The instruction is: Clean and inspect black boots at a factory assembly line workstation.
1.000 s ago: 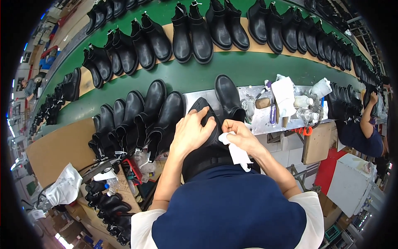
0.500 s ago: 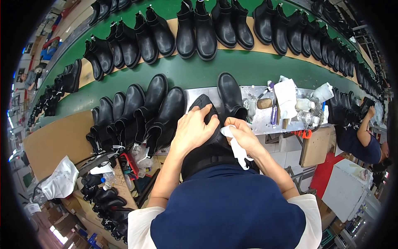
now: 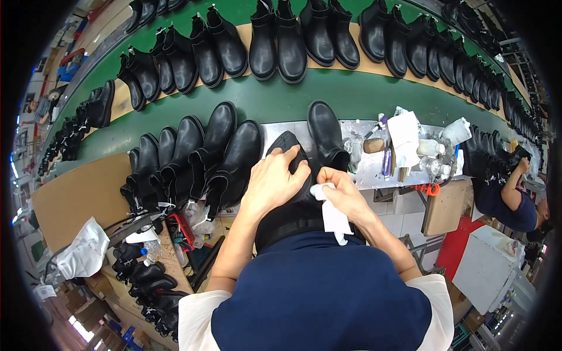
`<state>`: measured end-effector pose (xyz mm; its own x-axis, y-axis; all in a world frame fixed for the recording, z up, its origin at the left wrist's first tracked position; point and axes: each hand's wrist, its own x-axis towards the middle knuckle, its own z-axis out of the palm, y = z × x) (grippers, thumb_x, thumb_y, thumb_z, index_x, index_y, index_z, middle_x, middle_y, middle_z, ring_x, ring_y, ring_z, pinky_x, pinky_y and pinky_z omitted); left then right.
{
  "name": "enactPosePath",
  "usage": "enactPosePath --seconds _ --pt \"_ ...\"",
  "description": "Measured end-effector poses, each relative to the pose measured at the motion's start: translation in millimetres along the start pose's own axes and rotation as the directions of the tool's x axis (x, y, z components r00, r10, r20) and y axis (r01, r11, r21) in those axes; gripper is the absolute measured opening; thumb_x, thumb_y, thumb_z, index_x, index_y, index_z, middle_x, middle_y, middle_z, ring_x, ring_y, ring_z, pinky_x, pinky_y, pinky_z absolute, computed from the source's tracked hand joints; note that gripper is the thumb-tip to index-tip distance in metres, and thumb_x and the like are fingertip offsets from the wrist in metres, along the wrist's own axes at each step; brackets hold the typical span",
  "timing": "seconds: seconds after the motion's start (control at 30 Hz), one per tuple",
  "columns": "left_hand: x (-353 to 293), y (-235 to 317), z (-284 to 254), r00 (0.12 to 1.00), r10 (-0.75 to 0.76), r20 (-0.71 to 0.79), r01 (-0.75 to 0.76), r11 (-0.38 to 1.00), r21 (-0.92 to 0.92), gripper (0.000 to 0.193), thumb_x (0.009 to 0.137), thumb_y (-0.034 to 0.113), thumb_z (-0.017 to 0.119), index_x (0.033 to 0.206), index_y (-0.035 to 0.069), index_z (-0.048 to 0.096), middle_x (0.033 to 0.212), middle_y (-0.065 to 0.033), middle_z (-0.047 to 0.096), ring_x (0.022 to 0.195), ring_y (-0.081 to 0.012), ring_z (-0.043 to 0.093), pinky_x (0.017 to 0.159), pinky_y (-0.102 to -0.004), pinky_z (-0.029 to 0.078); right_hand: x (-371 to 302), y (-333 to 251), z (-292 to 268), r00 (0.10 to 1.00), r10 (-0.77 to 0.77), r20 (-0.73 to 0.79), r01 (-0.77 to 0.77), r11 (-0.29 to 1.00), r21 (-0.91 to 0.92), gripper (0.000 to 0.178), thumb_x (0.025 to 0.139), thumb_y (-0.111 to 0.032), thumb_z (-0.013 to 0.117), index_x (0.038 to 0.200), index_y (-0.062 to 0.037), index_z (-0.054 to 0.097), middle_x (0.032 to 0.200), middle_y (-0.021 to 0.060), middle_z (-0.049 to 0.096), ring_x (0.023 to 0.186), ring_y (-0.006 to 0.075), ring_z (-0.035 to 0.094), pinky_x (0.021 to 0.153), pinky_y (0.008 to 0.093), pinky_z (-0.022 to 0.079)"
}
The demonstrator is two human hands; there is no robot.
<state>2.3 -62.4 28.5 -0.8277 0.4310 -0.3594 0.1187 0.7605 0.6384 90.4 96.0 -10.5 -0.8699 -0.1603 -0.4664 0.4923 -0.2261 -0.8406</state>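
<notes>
Close in front of my waist is a black boot [image 3: 285, 141], its toe pointing away from me. My left hand [image 3: 277, 178] lies across it, fingers curled over its upper edge and thumb along its side. A crumpled white cloth [image 3: 335, 220] is pinched in my right hand [image 3: 342, 191] and hangs down from the fingers. That hand is at the boot's right side; whether the cloth touches the boot is hard to make out. Just beyond stands another black boot [image 3: 325, 130] on the metal bench edge [image 3: 366, 174]. My hands partly hide the held boot.
Several black boots [image 3: 243, 149] lean at the left. Further boots [image 3: 278, 47] line the green conveyor [image 3: 275, 99]. At the right lie a brown block [image 3: 373, 145], white paper [image 3: 403, 137] and plastic bottles [image 3: 431, 147]. A co-worker [image 3: 507, 196] handles boots at the far right.
My right hand has shifted slightly and the white cloth hangs wider and differently folded. My left hand and the boot stay in nearly the same place.
</notes>
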Motion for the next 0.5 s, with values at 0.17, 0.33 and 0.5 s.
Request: enactPosePath --seconds 0.17,0.33,0.5 --pt "-0.7 1.3 -0.3 1.0 -0.002 -0.002 0.002 1.0 0.005 0.049 0.08 0.033 0.048 0.114 -0.001 0.058 0.088 -0.0238 0.059 0.084 -0.039 0.059 0.077 -0.043 0.045 1.4 -1.8 1.9 0.999 0.043 -0.02 -0.042 0.999 0.025 0.01 0.082 -0.009 0.051 0.073 -0.0077 0.047 0.065 -0.006 0.047 0.057 -0.0011 0.04 0.048 0.0175 0.03" --pt "-0.4 0.7 1.3 0.998 0.039 -0.04 -0.038 0.999 0.006 0.047 0.079 0.032 0.051 0.109 -0.003 0.06 0.088 -0.0271 0.06 0.082 -0.0398 0.061 0.077 -0.0435 0.048 4.6 -5.4 5.6 0.979 0.196 -0.056 -0.177 0.955 0.237 0.011 0.082 -0.015 0.054 0.076 -0.0102 0.046 0.056 -0.0069 0.042 0.044 0.0022 0.037 0.038 0.019 0.027" --pt "-1.0 -1.1 1.5 0.999 0.027 -0.038 -0.027 1.0 -0.002 0.048 0.079 0.032 0.051 0.109 -0.003 0.059 0.088 -0.0273 0.06 0.083 -0.0399 0.061 0.078 -0.0432 0.048 1.8 0.5 2.1 1.0 0.011 -0.011 -0.011 1.0 -0.012 0.009 0.079 -0.01 0.051 0.072 -0.0074 0.046 0.064 -0.0074 0.042 0.056 -0.0007 0.035 0.048 0.0185 0.027"
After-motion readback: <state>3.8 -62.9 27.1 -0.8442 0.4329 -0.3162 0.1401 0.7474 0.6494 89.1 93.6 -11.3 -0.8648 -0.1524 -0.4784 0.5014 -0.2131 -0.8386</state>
